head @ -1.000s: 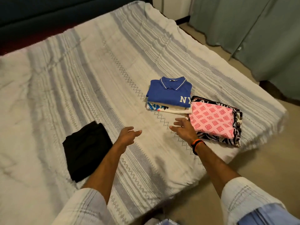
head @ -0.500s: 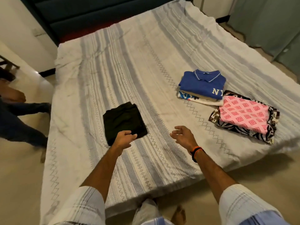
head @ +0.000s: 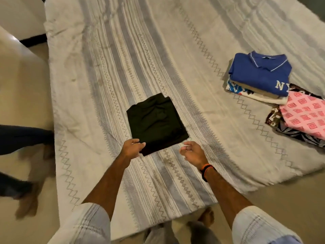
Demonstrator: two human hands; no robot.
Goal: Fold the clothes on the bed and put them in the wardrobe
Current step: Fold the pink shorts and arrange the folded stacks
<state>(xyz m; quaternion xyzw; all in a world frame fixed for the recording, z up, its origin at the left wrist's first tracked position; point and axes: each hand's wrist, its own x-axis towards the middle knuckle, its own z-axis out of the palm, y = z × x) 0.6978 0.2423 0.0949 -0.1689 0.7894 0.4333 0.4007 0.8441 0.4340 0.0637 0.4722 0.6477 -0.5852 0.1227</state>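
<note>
Landmark: we took the folded black cloth garment (head: 156, 123) on the striped grey-and-white bedspread (head: 109, 71).
Left hand (head: 132, 148): at its near left corner, fingers loosely curled; we couldn't tell whether it gripped.
Right hand (head: 192, 152): just beside its near right corner, relaxed, holding nothing.
Blue collared polo shirt (head: 260, 73): atop a pile, far right.

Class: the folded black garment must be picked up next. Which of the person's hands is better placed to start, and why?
Left. The left hand is already at the near corner of the black garment, fingers curled at its edge. The right hand hovers over the bedspread just beside it.
</note>
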